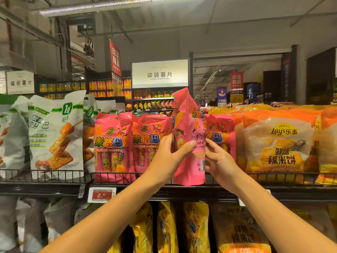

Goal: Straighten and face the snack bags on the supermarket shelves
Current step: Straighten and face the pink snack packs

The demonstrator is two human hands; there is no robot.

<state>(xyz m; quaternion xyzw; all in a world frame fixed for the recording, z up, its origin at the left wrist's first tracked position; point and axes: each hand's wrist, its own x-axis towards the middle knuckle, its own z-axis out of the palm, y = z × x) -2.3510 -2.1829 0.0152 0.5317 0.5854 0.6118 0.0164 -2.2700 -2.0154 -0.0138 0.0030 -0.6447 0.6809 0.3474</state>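
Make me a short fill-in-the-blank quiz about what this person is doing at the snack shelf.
1. Both hands hold a snack bag coloured ____.
2. The held bag is turned so its ____ side with the printed table and barcode shows.
3. The red price tag under the shelf rail reads ____.
4. The orange bags to the right carry the brand name ____.

Missing words: pink; back; 6.90; Lay's

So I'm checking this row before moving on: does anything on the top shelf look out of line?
Yes. One pink bag between the faced pink bags stands taller than its neighbours, tilted, turned so its back label shows. The left hand and right hand hold it in front of the shelf rail.
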